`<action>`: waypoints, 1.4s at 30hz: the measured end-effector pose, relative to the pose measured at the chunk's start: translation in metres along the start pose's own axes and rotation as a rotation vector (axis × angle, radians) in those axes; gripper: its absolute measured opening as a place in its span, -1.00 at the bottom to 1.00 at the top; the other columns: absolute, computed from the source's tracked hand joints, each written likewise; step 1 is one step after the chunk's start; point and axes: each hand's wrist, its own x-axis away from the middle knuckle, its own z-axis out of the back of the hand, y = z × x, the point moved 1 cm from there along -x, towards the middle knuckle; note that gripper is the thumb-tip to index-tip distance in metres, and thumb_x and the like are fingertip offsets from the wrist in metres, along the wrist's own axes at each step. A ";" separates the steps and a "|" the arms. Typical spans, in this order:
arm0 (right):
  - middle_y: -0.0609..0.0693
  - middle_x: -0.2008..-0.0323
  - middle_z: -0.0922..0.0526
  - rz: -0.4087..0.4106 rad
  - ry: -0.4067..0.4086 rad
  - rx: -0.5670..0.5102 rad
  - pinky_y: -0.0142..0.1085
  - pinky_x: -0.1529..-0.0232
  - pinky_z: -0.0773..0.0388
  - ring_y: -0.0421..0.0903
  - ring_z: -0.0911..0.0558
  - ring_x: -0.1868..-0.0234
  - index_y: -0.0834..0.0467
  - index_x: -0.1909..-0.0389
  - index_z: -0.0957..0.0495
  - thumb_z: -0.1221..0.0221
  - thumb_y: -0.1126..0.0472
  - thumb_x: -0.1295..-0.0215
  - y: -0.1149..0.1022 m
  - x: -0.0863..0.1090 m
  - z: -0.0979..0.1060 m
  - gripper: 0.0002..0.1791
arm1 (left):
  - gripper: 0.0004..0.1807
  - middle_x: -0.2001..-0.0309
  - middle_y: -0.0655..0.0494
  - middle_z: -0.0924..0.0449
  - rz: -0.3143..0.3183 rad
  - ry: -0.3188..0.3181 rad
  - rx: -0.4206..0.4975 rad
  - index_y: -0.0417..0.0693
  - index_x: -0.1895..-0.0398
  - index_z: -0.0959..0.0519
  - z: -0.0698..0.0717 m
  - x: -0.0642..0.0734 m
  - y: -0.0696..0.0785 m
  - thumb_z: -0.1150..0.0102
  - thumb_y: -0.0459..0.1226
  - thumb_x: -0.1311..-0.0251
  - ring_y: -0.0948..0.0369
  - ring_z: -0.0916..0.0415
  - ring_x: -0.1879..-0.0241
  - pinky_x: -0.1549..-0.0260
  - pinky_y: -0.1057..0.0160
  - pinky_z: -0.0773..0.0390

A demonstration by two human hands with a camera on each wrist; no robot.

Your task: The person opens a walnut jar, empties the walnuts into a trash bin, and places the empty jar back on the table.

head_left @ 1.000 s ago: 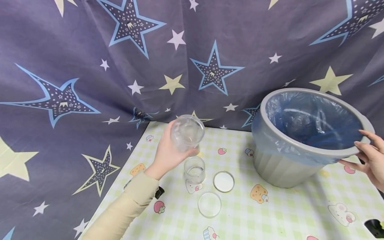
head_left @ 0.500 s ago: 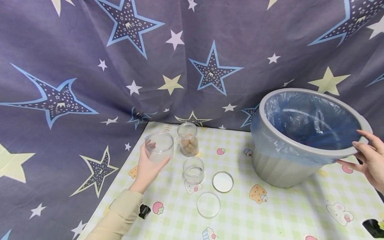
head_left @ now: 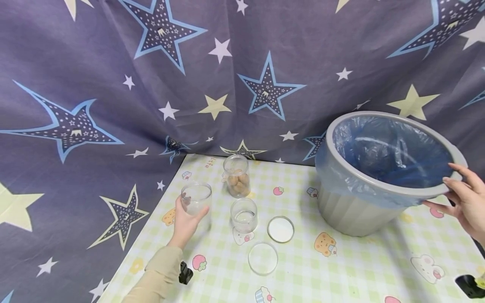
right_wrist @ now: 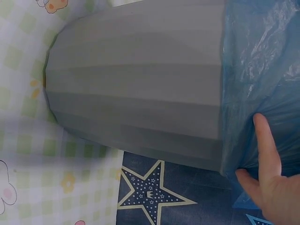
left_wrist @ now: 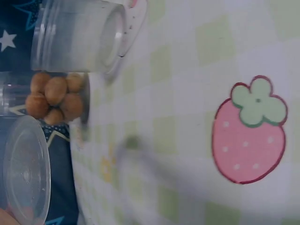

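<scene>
My left hand grips a clear plastic jar near the table's left edge. Its round base faces the left wrist view. To its right stands a taller clear jar with round brown pieces in its lower half. In front of that sits a short clear jar with no lid on. My right hand holds the near right rim of a grey trash bin, thumb and fingers on either side. A blue bag lines the bin and folds over its outside.
A white disc-shaped lid with a metallic edge and a clear round lid lie flat on the checked tablecloth. A star-patterned curtain hangs behind the table.
My left hand has carried the clear jar left and down, away from in front of the jar with brown pieces, which now shows fully. My right hand keeps its hold on the bin rim.
</scene>
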 end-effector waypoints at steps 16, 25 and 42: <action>-0.14 0.41 -0.63 -0.017 0.003 -0.038 -0.38 0.58 -0.63 -0.28 -0.63 0.46 -0.09 -0.14 -0.29 0.26 0.45 -0.43 0.000 -0.001 0.002 -0.55 | 0.10 -0.34 -0.33 -0.11 0.039 -0.020 -0.053 -0.26 -0.41 0.10 -0.009 -0.008 -0.026 -0.43 -0.17 0.06 -0.21 -0.06 -0.36 -0.36 -0.12 -0.09; -0.14 0.39 -0.58 -0.004 -0.006 -0.020 -0.39 0.57 -0.63 -0.29 -0.66 0.39 -0.09 -0.14 -0.28 0.25 0.44 -0.43 0.001 0.000 0.001 -0.55 | 0.08 -0.30 -0.35 -0.13 0.020 0.010 0.002 -0.26 -0.38 0.07 -0.020 -0.017 -0.032 -0.46 -0.22 0.10 -0.18 -0.12 -0.32 -0.35 -0.08 -0.12; -0.15 0.32 -0.56 0.015 -0.025 -0.004 -0.40 0.56 -0.64 -0.30 -0.67 0.35 -0.07 -0.17 -0.24 0.24 0.41 -0.45 -0.001 0.001 -0.002 -0.59 | 0.09 -0.34 -0.39 -0.08 0.030 0.019 0.015 -0.23 -0.38 0.08 -0.027 -0.028 -0.044 -0.48 -0.26 0.13 -0.21 -0.10 -0.34 -0.37 -0.09 -0.09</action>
